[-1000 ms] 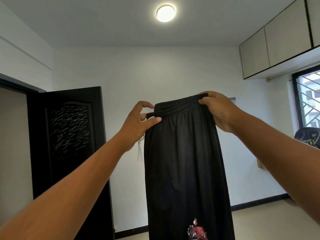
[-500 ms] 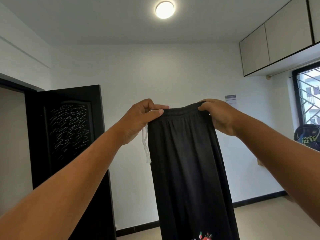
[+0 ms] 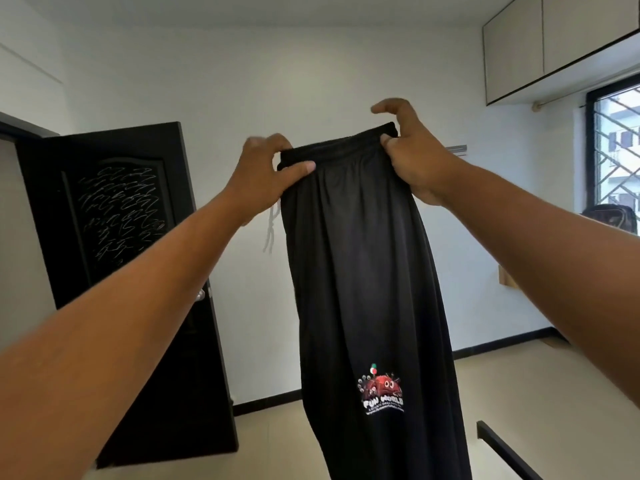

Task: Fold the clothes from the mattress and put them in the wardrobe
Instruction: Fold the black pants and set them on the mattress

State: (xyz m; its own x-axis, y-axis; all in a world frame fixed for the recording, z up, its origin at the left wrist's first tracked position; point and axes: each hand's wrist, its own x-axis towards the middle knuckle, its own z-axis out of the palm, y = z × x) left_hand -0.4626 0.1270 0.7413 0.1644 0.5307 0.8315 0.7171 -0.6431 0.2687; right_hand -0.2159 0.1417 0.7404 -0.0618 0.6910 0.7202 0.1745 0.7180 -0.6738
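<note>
Left grip (image 3: 266, 171) and right grip (image 3: 412, 157) each pinched a waistband corner of the black printed trousers (image 3: 360, 271), which hung full-length below them — no fold made yet, stowing apparently undone too.

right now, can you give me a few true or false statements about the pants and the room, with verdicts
1. The left hand and the right hand hold the black pants at the waistband. True.
2. The pants are already folded small. False: they hang full length, unfolded.
3. A red print shows low on the pants. True.
4. The black door is closed. False: it stands open.
</note>
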